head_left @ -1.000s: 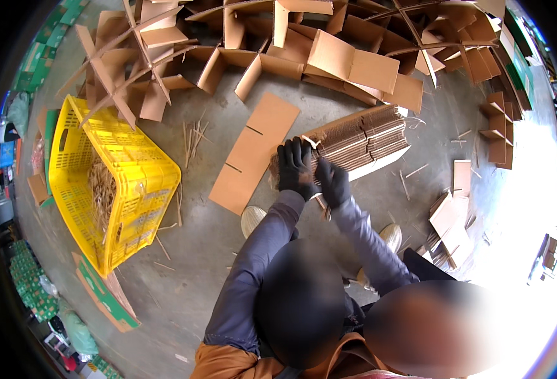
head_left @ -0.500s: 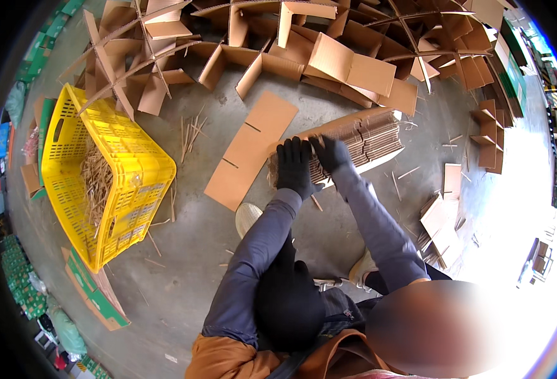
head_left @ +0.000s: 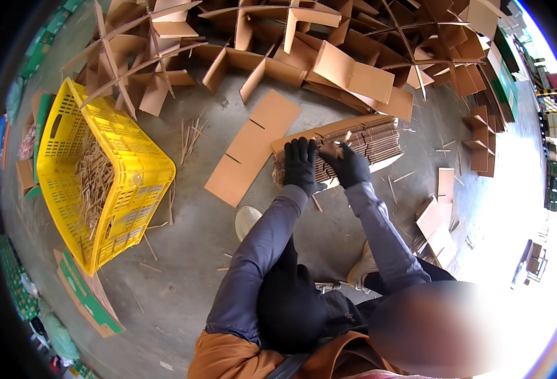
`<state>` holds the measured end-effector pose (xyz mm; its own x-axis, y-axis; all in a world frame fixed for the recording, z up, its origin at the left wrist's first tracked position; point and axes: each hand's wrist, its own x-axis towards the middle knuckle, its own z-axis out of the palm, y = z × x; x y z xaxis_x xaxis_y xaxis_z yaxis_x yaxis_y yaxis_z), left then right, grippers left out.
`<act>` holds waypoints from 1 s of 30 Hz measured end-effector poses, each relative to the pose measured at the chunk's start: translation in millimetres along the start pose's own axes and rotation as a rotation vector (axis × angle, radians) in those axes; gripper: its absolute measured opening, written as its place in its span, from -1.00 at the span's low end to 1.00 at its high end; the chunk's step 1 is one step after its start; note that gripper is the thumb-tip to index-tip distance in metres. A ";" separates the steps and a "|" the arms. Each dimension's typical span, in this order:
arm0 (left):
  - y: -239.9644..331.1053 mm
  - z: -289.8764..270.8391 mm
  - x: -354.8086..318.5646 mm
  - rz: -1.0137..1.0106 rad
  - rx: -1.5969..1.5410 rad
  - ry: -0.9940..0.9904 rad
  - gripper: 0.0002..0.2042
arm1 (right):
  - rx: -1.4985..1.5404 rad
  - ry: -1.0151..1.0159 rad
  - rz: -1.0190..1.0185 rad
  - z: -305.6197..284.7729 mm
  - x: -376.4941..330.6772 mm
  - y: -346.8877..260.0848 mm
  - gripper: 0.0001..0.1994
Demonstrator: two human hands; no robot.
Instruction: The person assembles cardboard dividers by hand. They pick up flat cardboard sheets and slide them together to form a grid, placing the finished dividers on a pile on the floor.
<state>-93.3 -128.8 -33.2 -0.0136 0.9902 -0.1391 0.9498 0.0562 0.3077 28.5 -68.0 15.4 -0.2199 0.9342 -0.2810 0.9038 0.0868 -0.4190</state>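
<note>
A bundle of slotted cardboard sheets, standing on edge and packed together, lies on the floor before me. My left hand, in a black glove, rests flat on its left end with fingers stretched out. Over the middle of the bundle, my right hand, also gloved, is closed on small cardboard scraps that show at its fingertips. A flat cardboard sheet with two slots lies left of the bundle.
A yellow plastic crate on its side at the left holds thin cardboard strips. Assembled cardboard dividers fill the far side. Loose strips are scattered about the floor. Cardboard pieces are piled at the right.
My right hand has shifted slightly right and toward me, and scraps now show in its fingers. My left hand stays pressed on the bundle.
</note>
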 end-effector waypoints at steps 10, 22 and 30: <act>-26.7 44.2 -7.9 0.009 -0.203 0.175 -0.17 | 0.000 0.025 -0.132 72.9 43.0 7.8 -0.60; -47.2 23.5 -19.7 -0.054 -0.329 -0.009 -0.08 | 0.681 -0.291 -1.071 -0.6 -118.0 -337.2 -0.91; -46.4 14.0 -13.0 -0.028 -0.272 -0.051 0.06 | 0.209 -0.392 -1.172 94.8 -78.2 -470.1 -0.37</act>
<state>-132.9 -146.1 -58.9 -0.0163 0.9804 -0.1966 0.8305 0.1228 0.5433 -414.0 -214.7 152.5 -0.9779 0.1635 0.1302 0.0236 0.7052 -0.7086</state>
